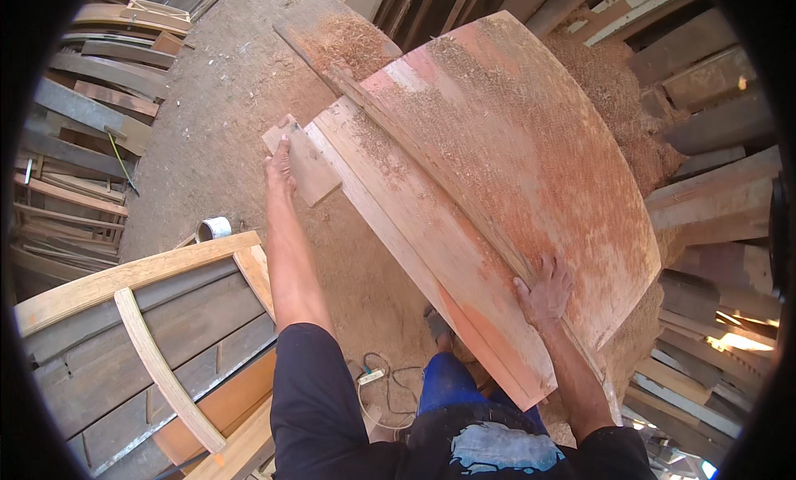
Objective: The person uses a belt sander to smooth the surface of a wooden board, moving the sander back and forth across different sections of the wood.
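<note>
My left hand [280, 167] grips the edge of a short flat wooden board [308, 161], with the thumb on its upper face. The board is beside the left edge of a long pale plank [398, 194]. My right hand [547, 291] lies with stretched fingers on a narrow wooden strip [464, 190] and the surface beside it. This strip runs diagonally along the plank. Beyond it spreads a broad reddish wooden panel [551, 165], dusted with sawdust and shavings.
Shavings [352, 45] are heaped at the panel's far end. A curved wooden frame [133, 269] stands at lower left, near a white can [214, 229]. A power strip [371, 377] with cords lies by my feet. Stacked boards [99, 99] line both sides.
</note>
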The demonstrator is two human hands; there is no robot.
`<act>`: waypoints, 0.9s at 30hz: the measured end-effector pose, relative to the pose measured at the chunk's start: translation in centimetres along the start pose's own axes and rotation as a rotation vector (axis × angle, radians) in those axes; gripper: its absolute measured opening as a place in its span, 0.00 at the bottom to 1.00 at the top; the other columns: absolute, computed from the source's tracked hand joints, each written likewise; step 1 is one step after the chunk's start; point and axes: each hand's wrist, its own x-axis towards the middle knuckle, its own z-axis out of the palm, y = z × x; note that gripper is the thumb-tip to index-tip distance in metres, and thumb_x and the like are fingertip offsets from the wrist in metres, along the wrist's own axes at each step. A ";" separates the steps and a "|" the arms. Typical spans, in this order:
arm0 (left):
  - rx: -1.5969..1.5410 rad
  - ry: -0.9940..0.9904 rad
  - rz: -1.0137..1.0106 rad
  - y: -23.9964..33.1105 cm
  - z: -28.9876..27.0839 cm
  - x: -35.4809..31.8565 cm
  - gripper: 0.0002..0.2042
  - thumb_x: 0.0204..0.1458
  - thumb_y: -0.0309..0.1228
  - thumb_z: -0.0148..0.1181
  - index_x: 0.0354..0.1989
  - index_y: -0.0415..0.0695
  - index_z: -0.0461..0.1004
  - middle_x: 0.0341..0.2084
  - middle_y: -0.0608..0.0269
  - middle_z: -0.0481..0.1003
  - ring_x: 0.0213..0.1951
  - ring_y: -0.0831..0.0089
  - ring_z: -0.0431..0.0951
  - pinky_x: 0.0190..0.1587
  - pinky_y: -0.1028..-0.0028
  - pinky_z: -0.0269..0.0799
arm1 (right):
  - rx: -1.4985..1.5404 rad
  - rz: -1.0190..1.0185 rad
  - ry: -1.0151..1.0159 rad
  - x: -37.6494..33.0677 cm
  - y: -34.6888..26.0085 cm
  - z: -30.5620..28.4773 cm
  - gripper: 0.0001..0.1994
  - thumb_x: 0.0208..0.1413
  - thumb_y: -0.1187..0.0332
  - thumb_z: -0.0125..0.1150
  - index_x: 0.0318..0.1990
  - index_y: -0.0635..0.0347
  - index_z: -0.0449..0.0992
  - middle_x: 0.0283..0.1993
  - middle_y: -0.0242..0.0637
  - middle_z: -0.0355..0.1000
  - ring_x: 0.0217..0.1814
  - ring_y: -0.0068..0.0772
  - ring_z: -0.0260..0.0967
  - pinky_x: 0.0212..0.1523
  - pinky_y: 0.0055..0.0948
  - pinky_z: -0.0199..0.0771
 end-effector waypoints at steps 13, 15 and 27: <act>0.102 -0.068 0.047 -15.6 0.2 -32.7 0.28 0.61 0.34 0.67 0.66 0.37 0.65 0.54 0.52 0.76 0.51 0.63 0.80 0.54 0.60 0.80 | 0.013 -0.031 0.015 -0.4 0.1 -0.5 0.45 0.60 0.35 0.56 0.75 0.57 0.57 0.79 0.52 0.47 0.78 0.59 0.47 0.76 0.58 0.47; -0.014 -0.133 0.104 -19.8 1.1 -39.7 0.29 0.61 0.33 0.67 0.67 0.35 0.63 0.56 0.53 0.75 0.54 0.65 0.77 0.58 0.64 0.76 | 0.047 -0.039 0.040 0.0 0.3 -0.3 0.44 0.60 0.36 0.56 0.75 0.58 0.57 0.79 0.54 0.48 0.79 0.60 0.48 0.76 0.58 0.48; 0.376 0.006 0.010 -35.2 0.6 -69.2 0.27 0.62 0.30 0.64 0.66 0.33 0.62 0.56 0.51 0.74 0.56 0.64 0.75 0.60 0.66 0.71 | 0.105 -0.233 0.277 0.8 1.2 2.9 0.42 0.62 0.33 0.53 0.68 0.62 0.64 0.69 0.63 0.58 0.70 0.70 0.54 0.66 0.67 0.56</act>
